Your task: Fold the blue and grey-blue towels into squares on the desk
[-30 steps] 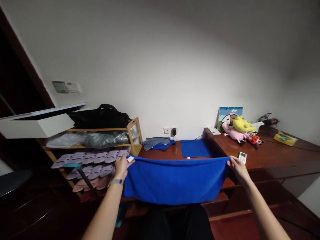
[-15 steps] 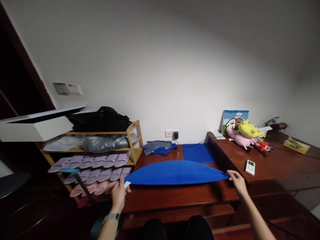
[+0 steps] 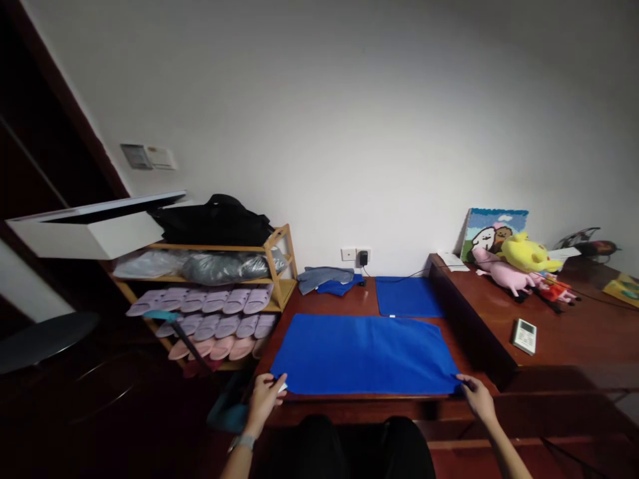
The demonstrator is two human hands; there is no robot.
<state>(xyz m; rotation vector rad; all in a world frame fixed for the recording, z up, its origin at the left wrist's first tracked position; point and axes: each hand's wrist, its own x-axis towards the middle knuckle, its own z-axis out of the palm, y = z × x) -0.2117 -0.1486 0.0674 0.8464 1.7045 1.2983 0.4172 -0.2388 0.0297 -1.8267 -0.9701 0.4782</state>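
You have two hands on one large blue cloth (image 3: 367,352), spread over the bench (image 3: 349,306); behind it lie one smaller flat blue cloth (image 3: 409,297), one gray cloth (image 3: 322,277) and one crumpled blue cloth (image 3: 339,287). Your left hand (image 3: 264,401) reaches forward, its fingers closed in a pinch at the near left corner, beside a white tag (image 3: 283,387). Your right hand (image 3: 478,399), angled inward, pinches the near right corner. The large blue cloth extends between your hands and away from you.
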